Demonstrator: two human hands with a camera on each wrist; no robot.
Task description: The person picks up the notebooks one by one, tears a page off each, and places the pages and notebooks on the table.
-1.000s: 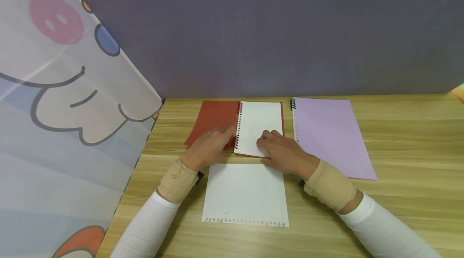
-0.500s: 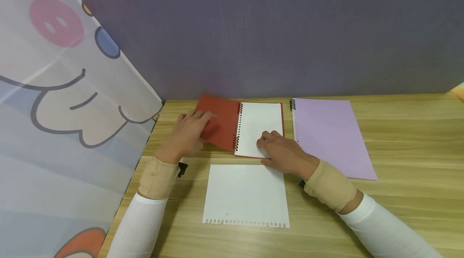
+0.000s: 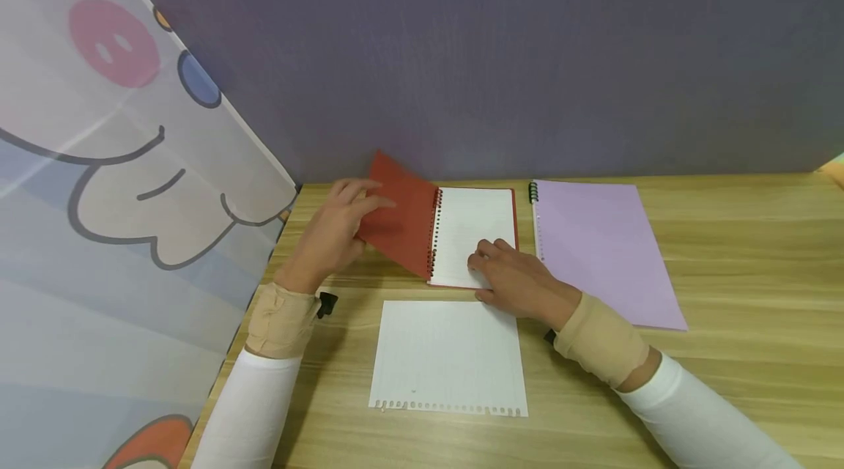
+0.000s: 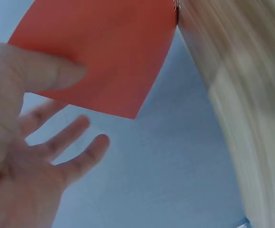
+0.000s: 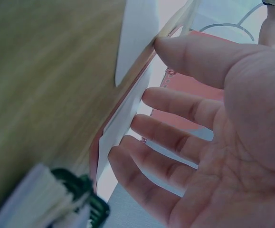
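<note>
A small spiral notebook with a red cover (image 3: 405,223) lies open at the back of the table, its white page (image 3: 473,216) facing up. My left hand (image 3: 330,238) pinches the outer edge of that cover, which is lifted at a slant. In the left wrist view the thumb (image 4: 56,73) lies across the red face, with some fingers spread beyond its edge. The fingertips of my right hand (image 3: 521,280) rest on the lower right of the page; its thumb is at the notebook's near edge.
A loose white sheet (image 3: 451,359) with a torn punched edge lies in front of the notebook. To the right is a purple notebook (image 3: 600,242) with a dark green spiral. A grey panel (image 3: 461,66) stands behind the table, and a cartoon-printed sheet (image 3: 132,220) hangs at the left.
My left hand has moved left from the spiral to the red cover's outer edge and raised the cover off the table. The right hand has stayed on the page.
</note>
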